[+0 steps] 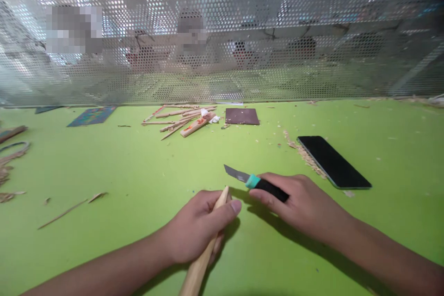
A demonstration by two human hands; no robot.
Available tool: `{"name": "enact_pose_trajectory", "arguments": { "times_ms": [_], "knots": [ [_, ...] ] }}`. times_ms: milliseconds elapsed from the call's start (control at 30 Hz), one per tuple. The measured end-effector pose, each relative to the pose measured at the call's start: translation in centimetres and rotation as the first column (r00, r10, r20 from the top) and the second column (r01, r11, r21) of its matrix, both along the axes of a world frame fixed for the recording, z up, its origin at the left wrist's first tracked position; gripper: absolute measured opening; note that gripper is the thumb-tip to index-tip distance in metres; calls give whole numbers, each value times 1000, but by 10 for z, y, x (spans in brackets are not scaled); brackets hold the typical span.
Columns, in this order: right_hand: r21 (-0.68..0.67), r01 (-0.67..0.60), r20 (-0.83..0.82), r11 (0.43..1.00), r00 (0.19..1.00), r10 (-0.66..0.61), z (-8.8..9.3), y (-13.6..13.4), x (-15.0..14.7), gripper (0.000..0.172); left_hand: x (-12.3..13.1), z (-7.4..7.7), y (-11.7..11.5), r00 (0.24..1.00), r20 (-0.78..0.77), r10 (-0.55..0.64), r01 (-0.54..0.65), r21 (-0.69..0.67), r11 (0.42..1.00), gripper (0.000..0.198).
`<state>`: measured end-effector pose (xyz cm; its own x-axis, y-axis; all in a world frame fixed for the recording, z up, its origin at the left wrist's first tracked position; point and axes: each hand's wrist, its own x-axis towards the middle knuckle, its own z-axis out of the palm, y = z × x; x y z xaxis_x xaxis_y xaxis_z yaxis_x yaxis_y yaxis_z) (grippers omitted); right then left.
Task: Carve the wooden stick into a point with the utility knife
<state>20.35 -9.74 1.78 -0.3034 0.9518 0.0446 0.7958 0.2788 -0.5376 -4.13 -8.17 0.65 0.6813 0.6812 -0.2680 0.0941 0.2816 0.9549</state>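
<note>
Left hand point(194, 229) grips stick point(200, 263), cropped below; right hand point(305, 201) grips knife point(257, 182), perhaps partly hidden.

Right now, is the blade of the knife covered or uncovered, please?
Uncovered: the grey blade shows bare beyond the turquoise collar of the knife, held in the right hand.

Slants the bare left forearm point(121, 261) inward over the table point(138, 166), well short of the far edge, with the left wrist point(166, 243) nearly straight. Curls the left hand point(199, 224) into a firm grip, laying the left thumb point(225, 215) on top and mostly hiding the other fingers beneath. Angles the bare right forearm point(381, 245) in from the opposite side. Holds the right hand point(300, 201) slightly nearer the far edge, clenched, with index finger point(275, 178) and right thumb point(267, 198) directed leftward
</note>
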Motion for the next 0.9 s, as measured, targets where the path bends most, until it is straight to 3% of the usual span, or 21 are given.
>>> {"name": "enact_pose_trajectory", "arguments": {
  "times_ms": [267,433,633,767,900],
  "knots": [
    [-19,-26,-2,999,1000,26,2,0,0,58,0,-4,0,999,34,17,-16,-23,1000,44],
    [-60,-123,-31,991,992,121,4,0,1,54,2,3,1,999,16,38,-38,8,999,42],
    [-91,-234,-19,968,972,233,4,-2,-1,50,0,3,2,997,-75,-14,21,92,996,42],
    [-55,-152,5,987,988,152,2,0,0,53,2,4,0,990,-143,21,-7,100,995,45],
    [-5,-56,33,998,998,56,1,2,2,56,3,5,-3,994,-106,24,-15,84,996,42]
  ]
}}
